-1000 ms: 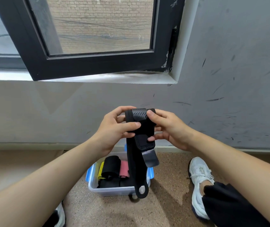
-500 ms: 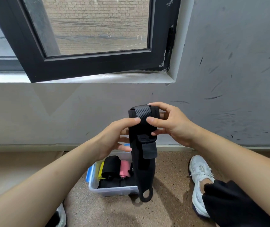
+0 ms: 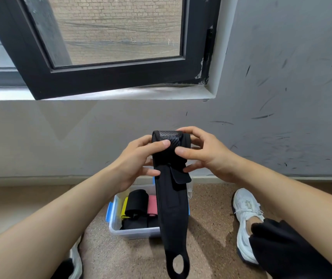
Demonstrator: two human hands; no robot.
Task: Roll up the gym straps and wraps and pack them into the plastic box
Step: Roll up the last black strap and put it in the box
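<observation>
A long black wrist wrap hangs in front of me, its top end folded over a carbon-pattern patch. My left hand grips that top from the left, thumb on the patch. My right hand pinches it from the right, fingers curled behind. The wrap's tail with a thumb loop dangles down past the clear plastic box on the floor below. Inside the box lie a black roll, a pink roll, a yellow band and more black rolls.
The box has blue latches and stands on a speckled brown floor near a grey wall. An open black window frame juts out above. My white shoe and black trouser leg are at the right; another shoe is at the lower left.
The folded top of the wrap has grown as both hands turned it over. The hanging tail now reaches lower in view and covers more of the box.
</observation>
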